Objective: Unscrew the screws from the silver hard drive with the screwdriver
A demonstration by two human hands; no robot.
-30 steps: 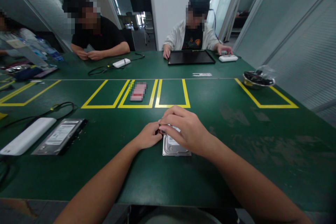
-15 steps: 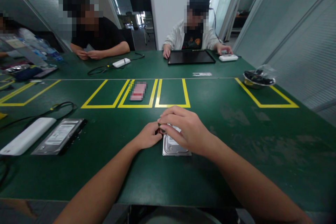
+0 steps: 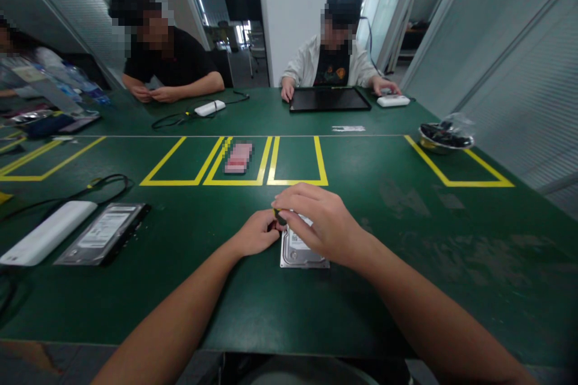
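Note:
A silver hard drive point(image 3: 294, 255) with a white label lies flat on the green table in front of me. My right hand point(image 3: 318, 219) arches over its upper part, hiding much of the label. Thumb and fingers of that hand pinch the short black and yellow handle of a screwdriver point(image 3: 280, 216) above the drive's far left corner; its tip is hidden. My left hand point(image 3: 257, 233) is closed at the drive's left edge, fingers curled against that far corner, partly covered by the right fingertips.
To the left lie a white power strip point(image 3: 52, 231) with a black cable and another hard drive point(image 3: 102, 234) in a clear bag. Yellow tape frames point(image 3: 298, 181) and a pink phone-like object point(image 3: 238, 157) are ahead. A bowl point(image 3: 445, 141) stands right. Across sit several people, one touching a black panel point(image 3: 329, 98).
The screwdriver handle has turned slightly in my right fingers, showing more of its yellow and black. My left hand and the hard drive stay in place.

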